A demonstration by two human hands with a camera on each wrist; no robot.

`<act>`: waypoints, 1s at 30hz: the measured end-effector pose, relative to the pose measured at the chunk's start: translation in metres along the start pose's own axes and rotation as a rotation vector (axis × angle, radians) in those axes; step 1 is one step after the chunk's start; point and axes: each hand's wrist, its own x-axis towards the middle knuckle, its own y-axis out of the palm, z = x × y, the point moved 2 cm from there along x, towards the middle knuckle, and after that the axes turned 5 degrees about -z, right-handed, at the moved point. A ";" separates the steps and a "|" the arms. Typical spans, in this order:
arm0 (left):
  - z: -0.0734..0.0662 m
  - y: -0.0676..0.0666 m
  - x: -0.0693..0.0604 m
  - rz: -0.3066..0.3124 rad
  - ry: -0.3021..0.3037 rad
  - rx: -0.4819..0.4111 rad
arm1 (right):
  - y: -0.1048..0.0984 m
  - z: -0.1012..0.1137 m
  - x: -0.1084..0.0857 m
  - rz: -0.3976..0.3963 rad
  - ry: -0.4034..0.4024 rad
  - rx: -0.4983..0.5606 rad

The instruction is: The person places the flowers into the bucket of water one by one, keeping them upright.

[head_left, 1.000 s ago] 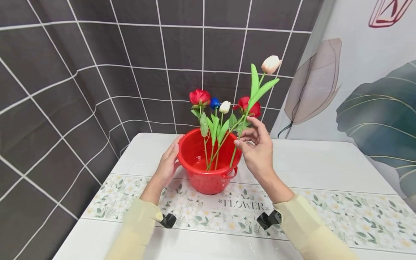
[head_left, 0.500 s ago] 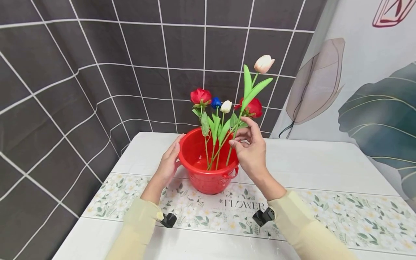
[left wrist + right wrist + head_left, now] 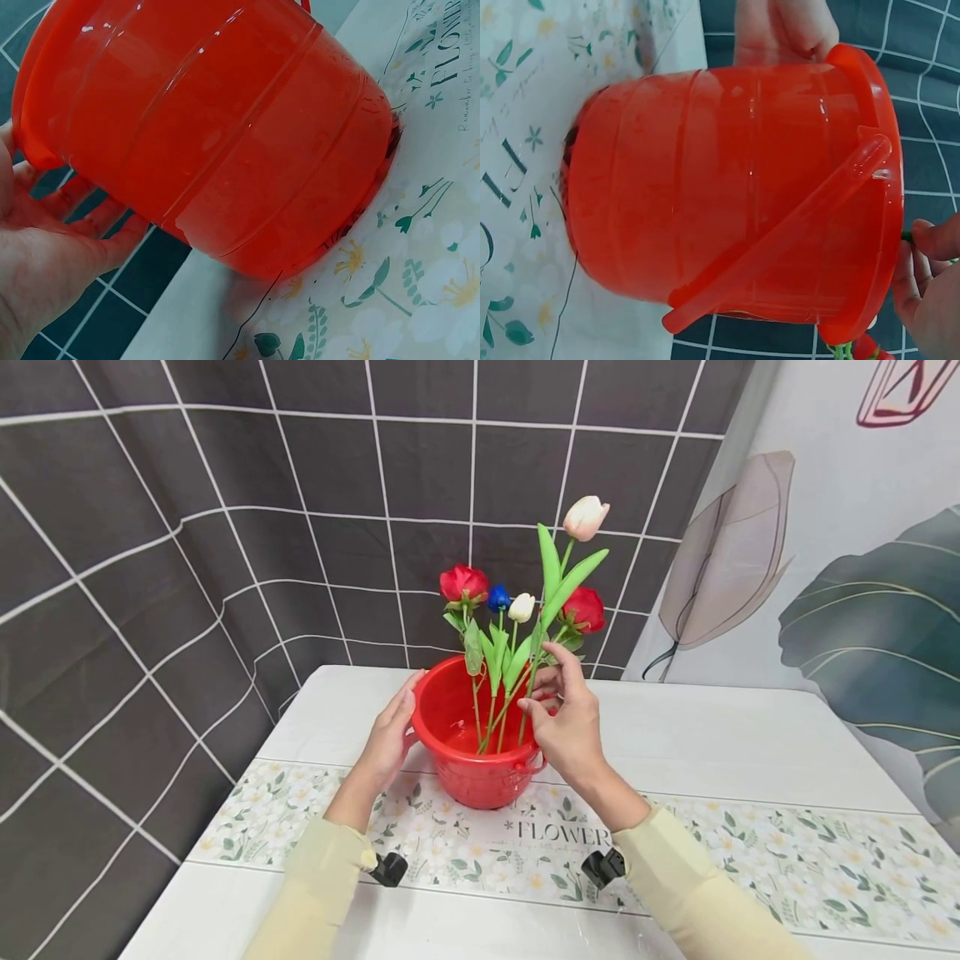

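Observation:
A red bucket (image 3: 480, 781) with its handle hanging down stands upright on the table. My left hand (image 3: 388, 727) rests against the bucket's left side near the rim, fingers fairly straight along the outside, as the left wrist view shows from below. My right hand (image 3: 567, 718) pinches the green stem of a pale pink tulip (image 3: 587, 518) between thumb and fingers, over the bucket's right rim. The stem's lower end reaches inside the bucket. In the right wrist view the bucket hides most of the stem.
In the bucket stand a red flower (image 3: 463, 582) at left, a small blue flower (image 3: 498, 598), a white tulip (image 3: 522, 607) and another red flower (image 3: 583, 610) at right. A floral cloth (image 3: 750, 852) covers the table. Dark gridded fabric (image 3: 322, 468) hangs behind.
My right hand has moved left and slightly down with the pink tulip, whose bloom now stands left of the right red flower. The left hand and bucket have stayed put.

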 end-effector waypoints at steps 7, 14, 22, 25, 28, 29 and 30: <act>0.000 0.002 0.001 0.001 -0.006 0.001 | 0.001 -0.002 -0.003 0.085 -0.066 -0.118; 0.000 0.002 0.001 0.005 -0.001 0.002 | -0.008 -0.002 -0.008 0.070 -0.127 -0.202; 0.002 0.000 0.002 -0.003 -0.010 0.007 | -0.020 0.001 -0.012 0.011 -0.157 -0.167; 0.003 -0.001 0.002 -0.009 -0.012 0.018 | -0.027 0.001 -0.013 0.001 -0.141 -0.205; 0.002 -0.002 0.001 -0.016 -0.015 0.043 | -0.037 -0.002 -0.015 0.003 -0.101 -0.270; 0.002 -0.002 0.001 -0.016 -0.013 0.054 | -0.041 -0.003 -0.015 0.007 -0.085 -0.294; 0.001 -0.003 0.001 -0.021 -0.009 0.066 | -0.045 -0.005 -0.016 0.012 -0.071 -0.317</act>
